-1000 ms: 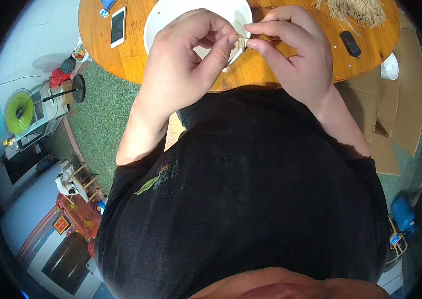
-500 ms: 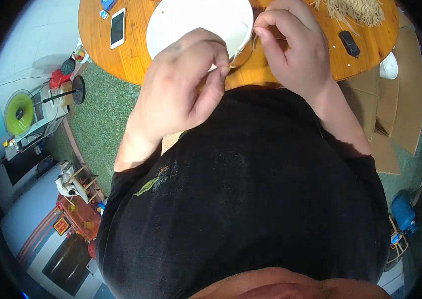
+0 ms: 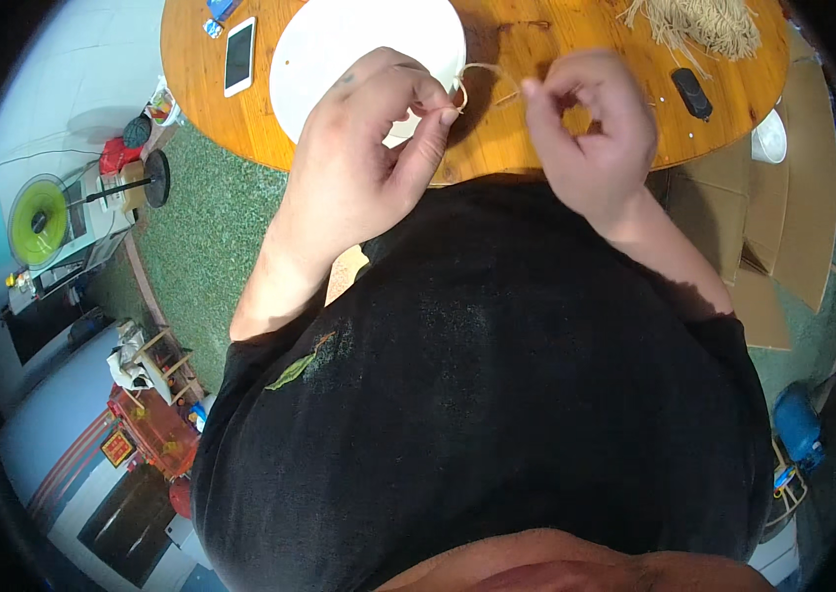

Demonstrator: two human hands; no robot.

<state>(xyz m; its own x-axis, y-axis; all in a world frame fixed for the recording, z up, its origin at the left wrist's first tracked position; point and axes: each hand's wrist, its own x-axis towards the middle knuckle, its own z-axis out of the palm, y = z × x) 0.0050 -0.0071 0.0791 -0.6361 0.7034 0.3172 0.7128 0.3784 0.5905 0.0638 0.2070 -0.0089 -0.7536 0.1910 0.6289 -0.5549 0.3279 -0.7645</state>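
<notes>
My left hand [image 3: 369, 148] is closed in a pinch on a thin beige cord [image 3: 464, 94], which curls in a small loop above the thumb. From the loop the cord runs across to my right hand [image 3: 601, 138], whose thumb and forefinger are pressed together at its other end; motion smears these fingers a little. Behind my left hand, partly covered by it, lies a large white round dish-like thing [image 3: 339, 39] on the wooden table [image 3: 497, 148]. A bundle of beige cords [image 3: 704, 25] rests at the far right of the table.
A white phone [image 3: 239, 56] lies at the table's left, a small black device [image 3: 691, 94] at its right. Below the right edge are a white tub [image 3: 769, 138] and cardboard sheets [image 3: 798, 217]. A green-bladed fan [image 3: 38, 222] stands at the left on green floor.
My right hand has moved slightly down, away from the left, and the cord between them shows more. The white round thing appears further left. My left hand keeps its pinch.
</notes>
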